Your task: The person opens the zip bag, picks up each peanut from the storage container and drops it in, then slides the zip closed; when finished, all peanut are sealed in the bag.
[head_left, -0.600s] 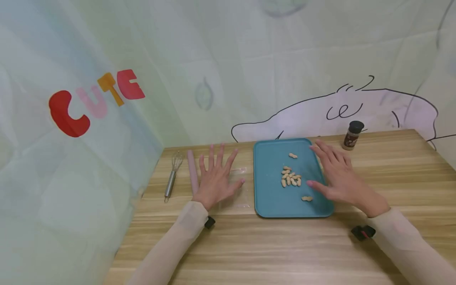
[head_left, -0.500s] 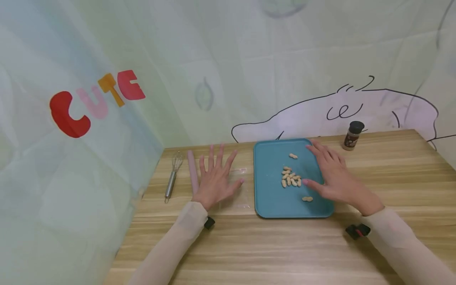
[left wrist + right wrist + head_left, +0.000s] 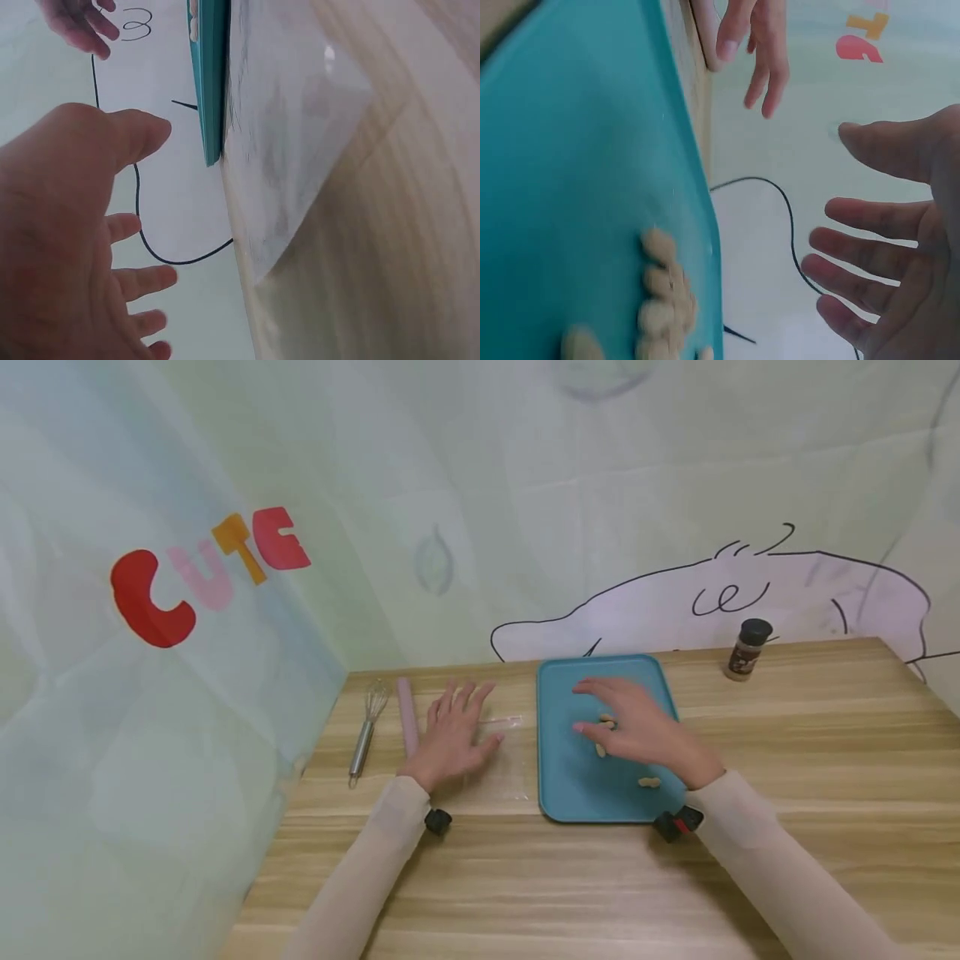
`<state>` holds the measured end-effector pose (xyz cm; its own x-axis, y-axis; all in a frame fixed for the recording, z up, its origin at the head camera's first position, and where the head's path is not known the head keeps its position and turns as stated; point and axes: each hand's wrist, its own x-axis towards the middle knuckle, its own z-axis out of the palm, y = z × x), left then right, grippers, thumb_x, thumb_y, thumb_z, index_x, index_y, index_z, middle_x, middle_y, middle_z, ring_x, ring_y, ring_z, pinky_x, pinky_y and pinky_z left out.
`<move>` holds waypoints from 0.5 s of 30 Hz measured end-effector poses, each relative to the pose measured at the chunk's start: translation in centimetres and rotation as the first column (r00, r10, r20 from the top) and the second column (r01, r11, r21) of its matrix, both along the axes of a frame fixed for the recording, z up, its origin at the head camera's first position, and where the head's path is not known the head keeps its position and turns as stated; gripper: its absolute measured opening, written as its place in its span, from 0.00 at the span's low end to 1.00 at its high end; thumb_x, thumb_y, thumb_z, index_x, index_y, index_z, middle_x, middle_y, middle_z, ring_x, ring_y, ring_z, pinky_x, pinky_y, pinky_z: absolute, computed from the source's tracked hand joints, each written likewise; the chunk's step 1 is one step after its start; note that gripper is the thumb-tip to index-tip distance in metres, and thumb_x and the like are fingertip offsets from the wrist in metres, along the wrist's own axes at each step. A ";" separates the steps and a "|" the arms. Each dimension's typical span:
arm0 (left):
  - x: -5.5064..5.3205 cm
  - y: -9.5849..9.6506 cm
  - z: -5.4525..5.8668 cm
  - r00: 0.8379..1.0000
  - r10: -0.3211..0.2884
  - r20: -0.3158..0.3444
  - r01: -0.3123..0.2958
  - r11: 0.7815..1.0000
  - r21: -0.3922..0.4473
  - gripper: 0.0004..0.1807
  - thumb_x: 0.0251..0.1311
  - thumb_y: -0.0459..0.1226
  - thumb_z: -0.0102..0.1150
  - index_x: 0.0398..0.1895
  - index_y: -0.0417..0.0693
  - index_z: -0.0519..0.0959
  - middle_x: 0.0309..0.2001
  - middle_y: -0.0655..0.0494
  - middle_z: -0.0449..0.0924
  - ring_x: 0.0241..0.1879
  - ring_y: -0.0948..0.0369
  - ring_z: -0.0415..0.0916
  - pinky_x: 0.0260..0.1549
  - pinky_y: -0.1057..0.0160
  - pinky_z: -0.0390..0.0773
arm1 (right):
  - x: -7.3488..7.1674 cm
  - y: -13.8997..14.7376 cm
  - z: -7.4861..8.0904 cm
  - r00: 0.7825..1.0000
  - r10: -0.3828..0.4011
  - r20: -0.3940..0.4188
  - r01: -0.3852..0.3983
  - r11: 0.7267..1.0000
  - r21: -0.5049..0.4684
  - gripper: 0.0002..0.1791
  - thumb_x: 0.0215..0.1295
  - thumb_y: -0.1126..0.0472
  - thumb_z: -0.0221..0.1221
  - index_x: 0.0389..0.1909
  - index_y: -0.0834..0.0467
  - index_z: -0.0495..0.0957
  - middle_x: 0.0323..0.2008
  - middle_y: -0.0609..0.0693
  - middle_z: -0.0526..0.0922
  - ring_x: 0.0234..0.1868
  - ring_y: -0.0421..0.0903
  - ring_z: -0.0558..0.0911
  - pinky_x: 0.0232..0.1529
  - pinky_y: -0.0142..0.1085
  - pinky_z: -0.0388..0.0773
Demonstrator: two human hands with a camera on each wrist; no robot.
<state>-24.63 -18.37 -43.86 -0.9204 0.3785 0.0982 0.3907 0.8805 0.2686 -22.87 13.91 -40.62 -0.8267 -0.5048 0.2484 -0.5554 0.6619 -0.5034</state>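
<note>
My left hand [image 3: 452, 739] hovers over a clear plastic bag [image 3: 506, 768] on the table, its fingers spread and holding nothing. In the left wrist view the bag [image 3: 292, 112] lies below the hand, apart from it. Above the blue tray [image 3: 562, 785] is my right hand [image 3: 633, 722], fingers apart with a gap between thumb and fingertips. Several peanuts lie in the tray, most hidden under this hand in the head view; a single peanut [image 3: 649, 782] shows near the front. The right wrist view shows the peanut pile [image 3: 664, 300] beneath the hand, untouched.
A whisk [image 3: 365, 735] lies at the table's left, beside a pink rod [image 3: 407, 718] partly covered by my left hand. Toward the back right stands a seasoning bottle [image 3: 748, 650] with a black cap. A printed curtain hangs behind and along the left side.
My right hand has moved left, from the tray's right edge to over the peanuts. The fingers of my left hand are slightly more bent, and that hand has barely shifted.
</note>
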 end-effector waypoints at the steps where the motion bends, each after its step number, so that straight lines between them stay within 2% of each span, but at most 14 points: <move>1: -0.1 -0.1 0.0 1.000 -0.004 0.010 0.003 1.000 0.009 0.45 0.74 0.55 0.56 0.88 0.56 0.51 0.85 0.38 0.54 0.86 0.32 0.43 0.79 0.26 0.50 | -0.3 -0.5 0.0 1.000 0.006 0.008 -0.006 1.000 -0.003 0.30 0.76 0.52 0.63 0.72 0.63 0.75 0.73 0.64 0.77 0.76 0.68 0.73 0.75 0.67 0.66; 9: -0.4 -1.3 -0.2 0.997 0.023 0.080 -0.027 0.998 0.051 0.43 0.75 0.51 0.57 0.87 0.51 0.54 0.81 0.38 0.65 0.82 0.36 0.59 0.77 0.30 0.60 | -2.1 -3.8 -0.7 0.988 0.036 0.149 -0.037 0.999 0.005 0.32 0.77 0.52 0.62 0.75 0.65 0.73 0.74 0.64 0.77 0.78 0.66 0.72 0.78 0.63 0.67; 15: -0.7 -1.7 -0.9 0.996 0.030 0.087 -0.035 0.998 0.053 0.38 0.76 0.50 0.56 0.83 0.46 0.61 0.79 0.37 0.67 0.80 0.38 0.62 0.76 0.32 0.64 | -3.4 -5.7 -2.2 0.989 0.068 0.134 -0.069 0.998 0.003 0.27 0.77 0.56 0.62 0.70 0.67 0.77 0.69 0.64 0.81 0.75 0.65 0.76 0.75 0.61 0.71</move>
